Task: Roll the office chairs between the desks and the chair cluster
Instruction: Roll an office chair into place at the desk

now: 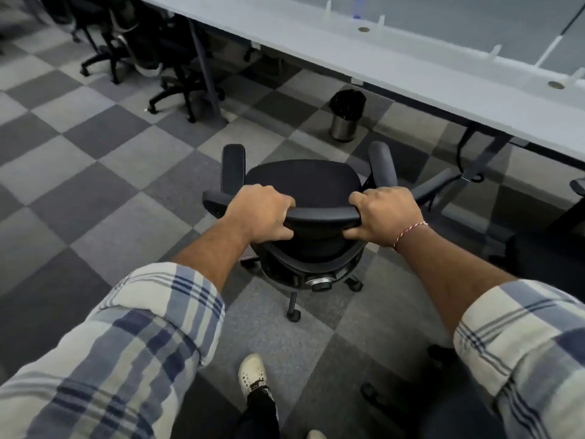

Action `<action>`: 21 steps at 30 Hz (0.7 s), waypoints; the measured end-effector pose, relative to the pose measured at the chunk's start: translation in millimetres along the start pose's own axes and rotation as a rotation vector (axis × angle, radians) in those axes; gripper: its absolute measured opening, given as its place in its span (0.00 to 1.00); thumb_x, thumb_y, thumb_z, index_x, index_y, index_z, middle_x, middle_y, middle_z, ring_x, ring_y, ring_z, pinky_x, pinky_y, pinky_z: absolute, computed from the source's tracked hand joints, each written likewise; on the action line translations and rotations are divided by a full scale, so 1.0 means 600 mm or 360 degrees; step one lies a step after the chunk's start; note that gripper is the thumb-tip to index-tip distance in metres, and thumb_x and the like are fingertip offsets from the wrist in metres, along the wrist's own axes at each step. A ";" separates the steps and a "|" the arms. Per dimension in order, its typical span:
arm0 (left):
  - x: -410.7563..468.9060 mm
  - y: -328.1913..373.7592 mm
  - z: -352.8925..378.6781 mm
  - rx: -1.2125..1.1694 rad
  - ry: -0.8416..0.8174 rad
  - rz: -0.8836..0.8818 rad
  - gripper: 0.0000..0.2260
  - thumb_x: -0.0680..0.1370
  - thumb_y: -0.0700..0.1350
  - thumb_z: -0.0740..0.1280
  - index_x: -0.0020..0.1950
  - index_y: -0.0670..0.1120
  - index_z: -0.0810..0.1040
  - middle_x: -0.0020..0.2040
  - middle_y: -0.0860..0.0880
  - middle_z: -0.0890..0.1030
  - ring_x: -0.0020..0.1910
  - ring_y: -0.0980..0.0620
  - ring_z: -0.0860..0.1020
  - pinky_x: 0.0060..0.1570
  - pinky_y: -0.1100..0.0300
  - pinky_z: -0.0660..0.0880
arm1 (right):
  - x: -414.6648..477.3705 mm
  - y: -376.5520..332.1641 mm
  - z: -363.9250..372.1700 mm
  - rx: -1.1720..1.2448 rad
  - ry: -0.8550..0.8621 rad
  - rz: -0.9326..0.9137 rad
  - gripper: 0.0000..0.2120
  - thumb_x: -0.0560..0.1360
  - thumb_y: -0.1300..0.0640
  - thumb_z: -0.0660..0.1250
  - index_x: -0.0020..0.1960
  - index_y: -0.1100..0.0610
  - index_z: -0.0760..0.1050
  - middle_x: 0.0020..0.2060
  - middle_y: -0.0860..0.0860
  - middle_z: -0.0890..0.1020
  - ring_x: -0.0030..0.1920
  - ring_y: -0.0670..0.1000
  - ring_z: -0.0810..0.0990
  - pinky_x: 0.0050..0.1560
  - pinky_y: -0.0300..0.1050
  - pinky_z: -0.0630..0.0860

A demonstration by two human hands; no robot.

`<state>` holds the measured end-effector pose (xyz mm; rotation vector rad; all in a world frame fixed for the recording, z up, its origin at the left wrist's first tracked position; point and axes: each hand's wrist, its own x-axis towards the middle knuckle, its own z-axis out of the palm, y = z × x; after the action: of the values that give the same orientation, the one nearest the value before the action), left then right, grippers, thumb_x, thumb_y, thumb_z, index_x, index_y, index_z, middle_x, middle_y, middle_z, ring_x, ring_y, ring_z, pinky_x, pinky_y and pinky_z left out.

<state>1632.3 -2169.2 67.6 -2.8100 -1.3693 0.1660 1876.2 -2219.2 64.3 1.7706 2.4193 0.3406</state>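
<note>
A black office chair (304, 182) with two armrests stands on the checkered carpet in front of me, its seat facing the long grey desk (364, 49). My left hand (261, 215) grips the left part of the backrest's top rail. My right hand (384, 217) grips the right part of the same rail, fingers curled under it. The chair's castors and height knob show below the seat.
A steel bin with a black liner (346, 117) stands under the desk just beyond the chair. More black chairs (152, 55) cluster at the far left. Another chair's parts (557, 223) sit close at the right. My shoe (252, 372) is behind the chair.
</note>
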 end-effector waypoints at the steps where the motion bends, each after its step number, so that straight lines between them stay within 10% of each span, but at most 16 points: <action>1: 0.001 -0.015 -0.003 0.0001 0.0003 -0.0023 0.16 0.70 0.61 0.66 0.53 0.55 0.79 0.37 0.54 0.80 0.38 0.50 0.78 0.38 0.56 0.71 | 0.017 -0.004 -0.003 -0.0001 0.0008 -0.0030 0.25 0.70 0.32 0.64 0.51 0.52 0.72 0.42 0.49 0.80 0.45 0.54 0.81 0.35 0.45 0.64; 21: 0.003 -0.296 -0.008 0.0020 -0.0006 -0.0118 0.15 0.69 0.60 0.66 0.50 0.52 0.78 0.31 0.55 0.73 0.35 0.51 0.76 0.36 0.57 0.71 | 0.284 -0.127 -0.038 0.0033 0.0234 -0.0250 0.23 0.59 0.37 0.76 0.36 0.55 0.74 0.26 0.50 0.75 0.26 0.55 0.77 0.31 0.39 0.54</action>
<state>1494.6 -2058.0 82.5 -2.7448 -1.4652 0.1787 1748.3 -2081.3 72.7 1.6028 2.6517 0.4439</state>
